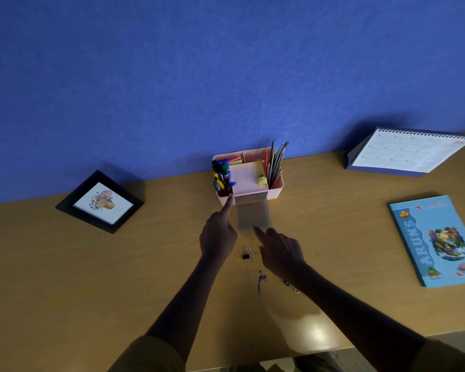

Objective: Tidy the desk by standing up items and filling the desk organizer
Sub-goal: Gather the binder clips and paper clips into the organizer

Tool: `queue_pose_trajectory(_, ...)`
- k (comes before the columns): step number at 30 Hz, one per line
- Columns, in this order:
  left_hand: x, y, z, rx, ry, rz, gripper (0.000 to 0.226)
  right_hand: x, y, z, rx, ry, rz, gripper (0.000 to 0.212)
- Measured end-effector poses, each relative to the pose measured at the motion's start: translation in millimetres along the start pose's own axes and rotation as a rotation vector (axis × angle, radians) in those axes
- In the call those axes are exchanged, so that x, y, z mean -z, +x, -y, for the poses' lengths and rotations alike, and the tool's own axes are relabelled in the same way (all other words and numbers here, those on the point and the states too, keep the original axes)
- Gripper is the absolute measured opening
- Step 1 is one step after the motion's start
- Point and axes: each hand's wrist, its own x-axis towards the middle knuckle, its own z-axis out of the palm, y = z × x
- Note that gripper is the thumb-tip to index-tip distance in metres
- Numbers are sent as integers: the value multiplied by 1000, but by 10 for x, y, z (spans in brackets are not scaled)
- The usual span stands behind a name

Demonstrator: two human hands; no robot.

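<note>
Desk organizer: pink desk organizer (276, 191) stands at the back of the desk (91, 277), against the blue wall (172, 76).
Its contents: markers (222, 175) in the left front compartment, pencils (275, 162) upright on the right, a yellow highlighter (261, 173) beside them.
Drawer: a translucent drawer (254, 214) sticks out from the organizer's front toward me (it looks empty, though the light is too dim to be sure).
My left hand: left hand (216, 237) has its forefinger straight, tip on the organizer's front left corner; the other fingers are curled under and hold nothing.
My right hand: right hand (279, 251) points its forefinger at the drawer's near edge, touching it; nothing is gripped.
Loose bits: binder clips (249, 254) lie on the desk between my hands, more small clips (261, 279) nearer to me.
Left side: picture frame (100, 201) leaning back.
Right side: spiral calendar (408, 153) by the wall, a blue notebook (438, 240) lying flat in front of it.
</note>
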Motion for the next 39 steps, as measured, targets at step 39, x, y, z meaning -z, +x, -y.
queue_pose_trajectory(39,-482,-869,645,-61,198,142,41,292,-363,-262,-276,275,-30,23)
